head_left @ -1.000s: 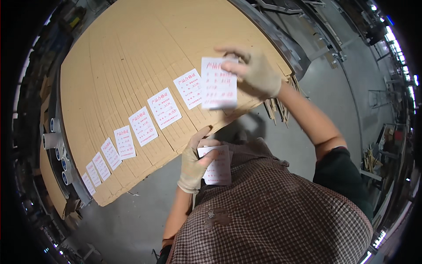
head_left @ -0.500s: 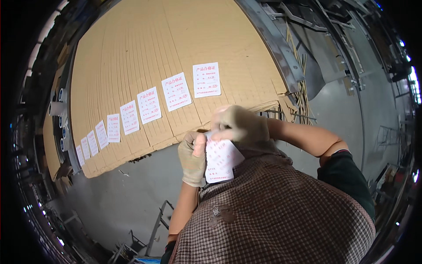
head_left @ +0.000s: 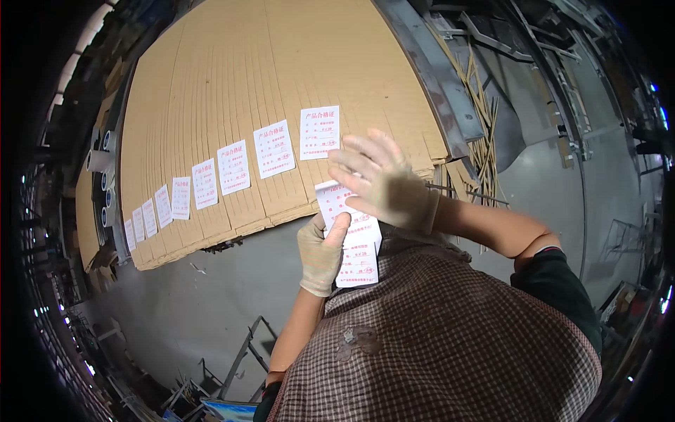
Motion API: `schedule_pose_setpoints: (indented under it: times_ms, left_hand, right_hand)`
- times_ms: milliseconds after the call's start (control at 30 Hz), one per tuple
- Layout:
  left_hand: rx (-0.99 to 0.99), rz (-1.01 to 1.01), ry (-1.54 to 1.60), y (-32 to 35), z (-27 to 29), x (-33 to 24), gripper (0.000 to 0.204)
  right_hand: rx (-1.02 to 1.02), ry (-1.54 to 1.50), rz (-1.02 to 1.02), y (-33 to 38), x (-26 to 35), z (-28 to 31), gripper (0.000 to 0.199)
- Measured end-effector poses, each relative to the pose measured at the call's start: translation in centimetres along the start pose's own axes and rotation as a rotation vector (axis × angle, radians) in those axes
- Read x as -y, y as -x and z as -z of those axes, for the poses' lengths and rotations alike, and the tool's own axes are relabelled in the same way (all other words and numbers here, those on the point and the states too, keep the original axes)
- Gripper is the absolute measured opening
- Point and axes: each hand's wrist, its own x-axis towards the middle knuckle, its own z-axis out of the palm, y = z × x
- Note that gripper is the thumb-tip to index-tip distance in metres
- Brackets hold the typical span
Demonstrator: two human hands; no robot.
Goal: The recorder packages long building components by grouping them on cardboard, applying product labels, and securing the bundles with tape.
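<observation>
My left hand (head_left: 321, 252), in a thin pale glove, grips a small stack of white paper labels with red print (head_left: 357, 246) held against my checked apron. My right hand (head_left: 383, 184), also gloved, lies with spread fingers on the top label of that stack, lifting its upper edge. Ahead lies a big stack of brown corrugated cardboard sheets (head_left: 232, 84). A row of several identical white labels (head_left: 232, 165) is stuck across the cardboard edges, the rightmost label (head_left: 320, 131) just above my right hand.
Grey metal rails (head_left: 436, 77) and thin wooden strips (head_left: 485, 133) run along the right of the cardboard. Grey concrete floor (head_left: 169, 309) lies below the stack. Cardboard tubes (head_left: 105, 169) sit at the left. A metal frame (head_left: 239, 366) stands near my feet.
My right hand left the rightmost label stuck on the cardboard, came back to the stack in my left hand, and now peels up the top label.
</observation>
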Motion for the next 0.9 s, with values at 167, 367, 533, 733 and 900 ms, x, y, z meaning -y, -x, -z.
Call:
schedule_pose_setpoints:
  times_ms: [167, 367, 533, 733, 900]
  left_hand:
    - [-0.001, 0.053, 0.01, 0.5, -0.3, -0.9, 0.024]
    - [0.009, 0.02, -0.057, 0.2, -0.2, -0.6, 0.025]
    - [-0.019, 0.027, -0.114, -0.3, -0.3, -0.3, 0.025]
    - [0.016, -0.017, -0.027, -0.8, -0.7, 0.1, 0.026]
    - [0.031, -0.004, -0.059, -0.6, -0.5, 0.6, 0.028]
  right_hand:
    - [-0.204, -0.145, 0.106, 0.0, -2.0, 1.2, 0.027]
    - [-0.125, -0.356, -0.415, -3.6, -12.9, 0.1, 0.04]
    - [-0.079, -0.005, -0.063, -1.6, -10.2, -1.9, 0.046]
    - [0.027, -0.035, 0.019, 0.9, -2.5, -0.7, 0.046]
    - [-0.123, -0.245, 0.008, 1.7, -3.4, 1.2, 0.021]
